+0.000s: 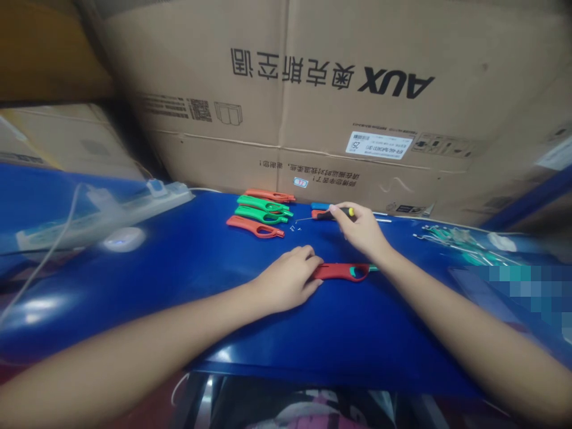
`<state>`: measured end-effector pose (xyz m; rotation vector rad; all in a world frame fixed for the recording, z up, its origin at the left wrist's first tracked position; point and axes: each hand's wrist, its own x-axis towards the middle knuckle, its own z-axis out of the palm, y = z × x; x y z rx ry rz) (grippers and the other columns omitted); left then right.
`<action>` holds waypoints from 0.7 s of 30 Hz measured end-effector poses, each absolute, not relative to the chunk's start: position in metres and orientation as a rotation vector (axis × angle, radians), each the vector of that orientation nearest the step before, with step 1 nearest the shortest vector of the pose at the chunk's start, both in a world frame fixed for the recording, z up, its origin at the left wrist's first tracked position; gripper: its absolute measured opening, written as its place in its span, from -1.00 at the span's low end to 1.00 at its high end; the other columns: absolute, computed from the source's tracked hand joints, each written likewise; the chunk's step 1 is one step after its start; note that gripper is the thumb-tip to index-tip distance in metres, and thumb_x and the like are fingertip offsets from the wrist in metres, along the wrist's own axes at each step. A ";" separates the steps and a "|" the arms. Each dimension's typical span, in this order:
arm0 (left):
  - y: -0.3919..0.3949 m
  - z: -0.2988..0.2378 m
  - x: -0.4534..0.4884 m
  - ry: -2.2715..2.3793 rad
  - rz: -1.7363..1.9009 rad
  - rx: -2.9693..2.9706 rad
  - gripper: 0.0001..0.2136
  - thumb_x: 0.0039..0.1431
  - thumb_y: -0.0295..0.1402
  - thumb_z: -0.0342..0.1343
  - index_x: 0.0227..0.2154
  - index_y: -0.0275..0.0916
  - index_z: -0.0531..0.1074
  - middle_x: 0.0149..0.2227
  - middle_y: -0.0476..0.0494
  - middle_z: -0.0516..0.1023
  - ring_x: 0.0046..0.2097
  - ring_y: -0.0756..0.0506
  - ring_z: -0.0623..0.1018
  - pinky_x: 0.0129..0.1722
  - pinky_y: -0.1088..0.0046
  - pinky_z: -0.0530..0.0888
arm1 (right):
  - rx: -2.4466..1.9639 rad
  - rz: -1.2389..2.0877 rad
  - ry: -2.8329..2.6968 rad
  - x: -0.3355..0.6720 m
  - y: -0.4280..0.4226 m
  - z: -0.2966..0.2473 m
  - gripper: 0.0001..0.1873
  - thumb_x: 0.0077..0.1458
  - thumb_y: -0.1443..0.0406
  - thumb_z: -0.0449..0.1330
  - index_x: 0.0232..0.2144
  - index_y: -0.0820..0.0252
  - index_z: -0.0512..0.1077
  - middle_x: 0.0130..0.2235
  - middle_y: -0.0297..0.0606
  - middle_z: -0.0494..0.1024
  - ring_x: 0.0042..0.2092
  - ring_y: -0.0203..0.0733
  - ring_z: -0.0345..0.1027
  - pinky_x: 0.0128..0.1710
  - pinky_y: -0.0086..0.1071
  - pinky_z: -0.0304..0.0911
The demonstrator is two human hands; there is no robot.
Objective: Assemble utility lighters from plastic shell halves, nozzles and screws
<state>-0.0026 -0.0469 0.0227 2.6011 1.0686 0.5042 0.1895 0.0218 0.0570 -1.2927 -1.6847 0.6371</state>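
My left hand [288,280] is closed around the rear end of a red long-necked lighter [335,271], which lies on the blue tabletop with a green trigger showing in its loop. In my right hand [364,231] is a screwdriver [325,215] with a black and yellow handle. Its thin shaft points left, the tip close to several tiny screws [293,228]. Behind them lie green lighter casings [257,213] and orange-red ones [245,224] in a row. Partly hidden by my right hand are a blue lighter [319,206] and an orange one [315,214].
A large cardboard box [250,143] stands along the back edge. On the left are a white power strip [107,214] with plugs and a round white device [124,239]. A pile of green parts with thin metal rods [469,244] lies at the right.
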 end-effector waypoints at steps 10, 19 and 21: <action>-0.045 0.027 0.007 1.081 0.903 1.841 -0.68 0.24 -0.25 0.17 0.00 -0.29 0.53 -0.07 -0.25 0.58 -0.14 -0.14 0.57 -0.03 0.24 0.52 | -1.031 0.866 -1.149 0.222 -0.010 0.069 -0.69 0.06 0.04 0.29 -0.43 0.18 0.50 -0.55 -0.38 0.32 -0.57 -0.34 0.13 -0.64 -0.43 0.06; -0.059 0.039 0.017 0.798 0.869 0.742 -0.82 0.32 -0.37 0.14 -0.10 -0.24 0.59 -0.11 -0.21 0.67 -0.14 -0.03 0.64 -0.01 0.43 0.55 | -0.980 1.138 -0.908 0.238 -0.028 0.057 -0.63 0.06 -0.01 0.24 -0.48 0.17 0.42 -0.57 -0.43 0.21 -0.59 -0.37 0.06 -0.62 -0.42 0.03; -0.059 0.039 0.017 0.808 0.873 0.696 -0.82 0.34 -0.39 0.11 -0.12 -0.24 0.59 -0.08 -0.21 0.66 -0.10 -0.05 0.65 0.02 0.40 0.56 | -0.991 1.160 -0.911 0.237 -0.029 0.057 -0.62 0.07 -0.03 0.21 -0.48 0.15 0.41 -0.58 -0.43 0.19 -0.60 -0.36 0.05 -0.63 -0.41 0.03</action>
